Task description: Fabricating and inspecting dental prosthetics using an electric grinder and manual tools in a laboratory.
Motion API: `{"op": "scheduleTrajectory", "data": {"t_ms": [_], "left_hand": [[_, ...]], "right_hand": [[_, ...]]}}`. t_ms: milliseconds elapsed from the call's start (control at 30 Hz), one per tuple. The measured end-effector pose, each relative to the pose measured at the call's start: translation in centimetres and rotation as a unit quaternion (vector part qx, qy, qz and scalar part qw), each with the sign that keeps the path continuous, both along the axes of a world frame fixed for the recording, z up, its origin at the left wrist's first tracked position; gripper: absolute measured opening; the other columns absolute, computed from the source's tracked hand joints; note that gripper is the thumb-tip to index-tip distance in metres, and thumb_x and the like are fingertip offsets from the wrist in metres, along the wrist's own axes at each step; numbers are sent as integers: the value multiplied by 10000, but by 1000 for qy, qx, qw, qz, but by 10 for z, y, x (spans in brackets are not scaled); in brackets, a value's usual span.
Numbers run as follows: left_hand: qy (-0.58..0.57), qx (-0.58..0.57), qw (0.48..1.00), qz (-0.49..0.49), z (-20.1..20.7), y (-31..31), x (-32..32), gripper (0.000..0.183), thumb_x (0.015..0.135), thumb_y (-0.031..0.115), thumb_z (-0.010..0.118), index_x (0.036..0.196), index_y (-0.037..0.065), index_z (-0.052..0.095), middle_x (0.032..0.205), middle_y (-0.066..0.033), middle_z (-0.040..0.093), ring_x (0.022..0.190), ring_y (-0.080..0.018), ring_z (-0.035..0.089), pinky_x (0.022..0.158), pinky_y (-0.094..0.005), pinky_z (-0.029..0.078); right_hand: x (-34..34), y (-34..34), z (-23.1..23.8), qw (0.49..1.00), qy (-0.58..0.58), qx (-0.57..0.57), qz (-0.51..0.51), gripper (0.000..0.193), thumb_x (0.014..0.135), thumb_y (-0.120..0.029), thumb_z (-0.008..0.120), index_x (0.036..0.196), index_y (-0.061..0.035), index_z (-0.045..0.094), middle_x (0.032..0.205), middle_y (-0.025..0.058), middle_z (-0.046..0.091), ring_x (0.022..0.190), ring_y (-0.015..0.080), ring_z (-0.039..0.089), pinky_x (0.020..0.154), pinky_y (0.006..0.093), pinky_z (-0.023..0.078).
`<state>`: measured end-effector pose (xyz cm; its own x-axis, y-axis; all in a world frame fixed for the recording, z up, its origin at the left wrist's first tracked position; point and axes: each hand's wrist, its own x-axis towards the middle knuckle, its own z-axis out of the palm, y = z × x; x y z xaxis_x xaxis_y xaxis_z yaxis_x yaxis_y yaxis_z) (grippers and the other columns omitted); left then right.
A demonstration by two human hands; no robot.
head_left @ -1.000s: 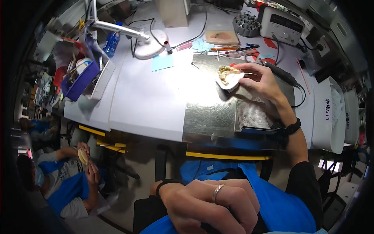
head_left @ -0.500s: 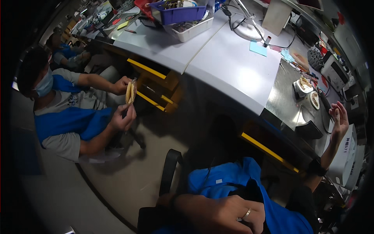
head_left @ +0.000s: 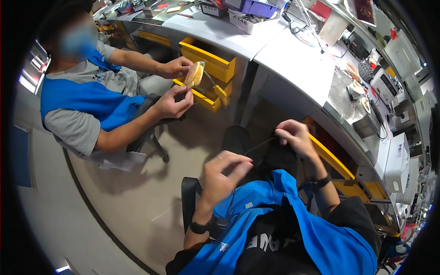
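Note:
In front of my blue vest both hands are raised above my lap. A thin dark cord or wire (head_left: 260,145) spans the gap between them, slightly curved. Thumb and finger of my left hand (head_left: 222,176) pinch near its lower end. My right hand (head_left: 295,136), closed at the fingertips, grips the other end. What the strand is made of is too fine to make out. To the left, a co-worker's hands (head_left: 176,103) hold a flat, round, pale yellow thing (head_left: 195,75) that looks partly wrapped in clear film.
A white workbench (head_left: 293,59) runs from upper left to right, with open yellow drawers (head_left: 208,59) below. Dental models (head_left: 364,105) stand on its metal part, near a white box (head_left: 397,162). A purple bin (head_left: 256,7) sits at the back. My chair's armrest (head_left: 190,197) is at my left.
My right hand has come from the bench side down to my lap, and my left has risen to meet it. The cord now shows between them. The view has shifted; the co-worker appears nearer.

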<state>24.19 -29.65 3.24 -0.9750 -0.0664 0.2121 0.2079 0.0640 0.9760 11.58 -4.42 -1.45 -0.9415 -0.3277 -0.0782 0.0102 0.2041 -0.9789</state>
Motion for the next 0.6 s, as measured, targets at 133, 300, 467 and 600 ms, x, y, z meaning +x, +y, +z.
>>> {"op": "scheduleTrajectory", "data": {"t_ms": [133,300,467,600], "left_hand": [[-137,144,976,88,-36,-29,7,111,857,52,686,943,-18,685,840,-44,663,717,-72,585,621,-211,453],[-131,170,971,103,-56,-33,8,143,858,67,696,960,-31,675,845,-48,661,712,-72,569,609,-220,452],[-138,176,971,89,-59,-26,7,138,860,75,698,959,-20,679,853,-48,665,742,-79,591,609,-220,454],[-130,174,972,86,-63,-29,9,157,867,105,708,968,-13,687,828,-27,673,705,-49,585,610,-201,459]], "right_hand": [[-2,-78,0,1000,-19,11,3,181,855,-208,710,871,-34,663,636,-27,571,527,36,481,465,202,355],[-60,-180,24,997,34,-40,-55,243,852,-247,706,906,-12,669,622,-24,544,497,30,436,432,212,317],[-90,-216,42,991,36,77,-106,371,802,-345,716,889,16,714,730,73,669,651,119,603,607,283,487],[-95,-223,39,988,34,109,-107,365,784,-339,717,868,17,721,754,104,690,698,154,651,671,297,516]]}}
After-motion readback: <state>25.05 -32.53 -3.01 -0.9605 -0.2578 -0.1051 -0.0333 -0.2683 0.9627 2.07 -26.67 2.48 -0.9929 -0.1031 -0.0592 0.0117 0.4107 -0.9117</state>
